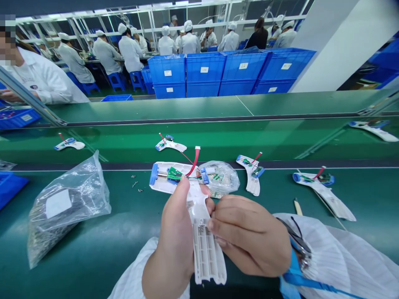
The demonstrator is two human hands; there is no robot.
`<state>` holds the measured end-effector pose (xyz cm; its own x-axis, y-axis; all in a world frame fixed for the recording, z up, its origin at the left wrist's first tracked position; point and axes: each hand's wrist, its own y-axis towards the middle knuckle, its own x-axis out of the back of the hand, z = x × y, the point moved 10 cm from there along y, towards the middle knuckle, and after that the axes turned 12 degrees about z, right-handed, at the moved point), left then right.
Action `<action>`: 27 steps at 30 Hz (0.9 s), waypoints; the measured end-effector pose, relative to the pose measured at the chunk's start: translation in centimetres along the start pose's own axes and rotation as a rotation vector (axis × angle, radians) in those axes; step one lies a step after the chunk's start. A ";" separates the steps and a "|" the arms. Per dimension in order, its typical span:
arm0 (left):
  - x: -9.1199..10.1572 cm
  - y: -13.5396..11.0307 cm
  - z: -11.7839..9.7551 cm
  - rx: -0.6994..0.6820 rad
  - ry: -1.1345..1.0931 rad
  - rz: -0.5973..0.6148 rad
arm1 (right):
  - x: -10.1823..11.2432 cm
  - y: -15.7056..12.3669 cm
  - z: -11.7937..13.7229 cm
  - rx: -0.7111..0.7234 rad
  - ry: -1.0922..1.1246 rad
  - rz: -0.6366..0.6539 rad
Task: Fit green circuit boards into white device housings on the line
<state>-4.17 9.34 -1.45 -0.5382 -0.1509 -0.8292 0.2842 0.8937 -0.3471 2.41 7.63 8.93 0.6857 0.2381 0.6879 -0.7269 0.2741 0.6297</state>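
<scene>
My left hand [176, 224] is wrapped round a white plastic housing half [207, 253], its thumb lying along the neck. The wide end points away from me and carries a green circuit board [174, 172], blue end pieces and a red cable [196, 160] with a white plug. The ribbed, open handle points towards me. My right hand [249, 234] is closed in a pinch against the handle's right side, near a small metal piece [202, 223] in the handle. Whatever its fingertips hold, if anything, is hidden.
On the green conveyor belt [131, 143] and bench [131, 241] lie several similar housings [253, 176]. A bag of small metal parts [68, 211] stands left, loose screws [134, 182] beside it. Behind the housing sits a bag of boards [220, 178]. Blue crates [204, 68] and co-workers are beyond.
</scene>
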 end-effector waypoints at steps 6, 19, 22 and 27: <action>-0.6 0.2 -0.9 -0.046 -0.002 0.015 | 0.6 -0.2 -1.1 -0.095 0.117 -0.046; -0.6 -0.7 -1.1 -0.058 0.083 0.007 | 0.3 -0.1 0.3 -0.048 0.140 -0.020; 0.0 -0.5 -0.5 -0.017 0.076 -0.016 | 0.0 -0.3 0.1 -0.073 0.152 0.029; 0.8 -0.4 -0.3 0.023 0.268 -0.023 | 2.4 -2.1 -5.3 -0.357 0.325 -0.251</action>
<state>-4.94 9.00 -1.80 -0.7346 -0.0508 -0.6766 0.2863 0.8809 -0.3770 5.79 12.54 7.41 0.8542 0.3847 0.3498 -0.5198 0.6454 0.5597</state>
